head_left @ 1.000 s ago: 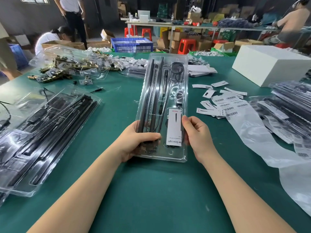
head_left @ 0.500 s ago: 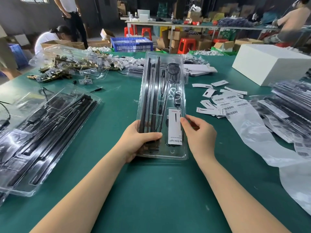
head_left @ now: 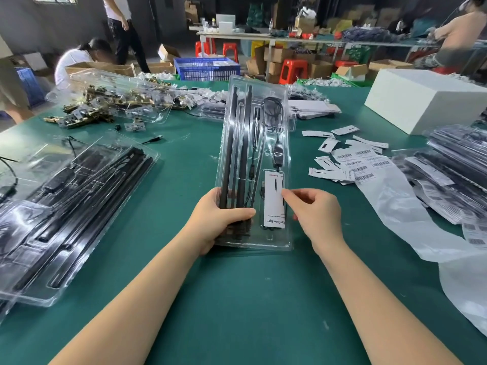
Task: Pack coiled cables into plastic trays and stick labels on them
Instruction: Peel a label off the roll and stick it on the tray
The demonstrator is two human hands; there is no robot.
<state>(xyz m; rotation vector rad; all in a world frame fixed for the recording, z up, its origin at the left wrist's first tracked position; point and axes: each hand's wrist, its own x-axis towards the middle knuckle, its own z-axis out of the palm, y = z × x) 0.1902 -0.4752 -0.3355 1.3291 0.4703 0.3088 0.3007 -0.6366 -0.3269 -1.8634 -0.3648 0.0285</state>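
The clear plastic tray [head_left: 254, 164] lay lengthwise at the middle of the green surface [head_left: 237, 299], its near end lifted a little in the left hand [head_left: 220, 219], which gripped the near-left corner with the thumb laid over the long black bars [head_left: 234, 154] packed inside. A coiled black cable [head_left: 273, 113] already sat in the far compartment, with its inline controller and lead running down toward a white label [head_left: 274, 198] stuck on the near right part of the tray. The right hand [head_left: 313, 214] was half curled, holding nothing, its thumb and forefinger tips touching the label's right edge, seemingly pressing it down. This tray looked essentially finished: cable packed, label on, with perhaps only smoothing and setting aside left. Much of the job seemed to remain, judging by the stack of packed trays [head_left: 66, 206] on the left, whose labels could not be made out. On the right, just beside the tray, lay loose white labels [head_left: 332, 164] and a barcode sticker sheet [head_left: 363, 167] on a long strip of backing paper [head_left: 400, 214], with more packed trays [head_left: 453, 175] further right and a white box [head_left: 421, 98] behind them. Brass-coloured hardware [head_left: 105, 101] under clear trays sat far left. Nothing blocked the hands, though the backing paper crowded the right side of the surface
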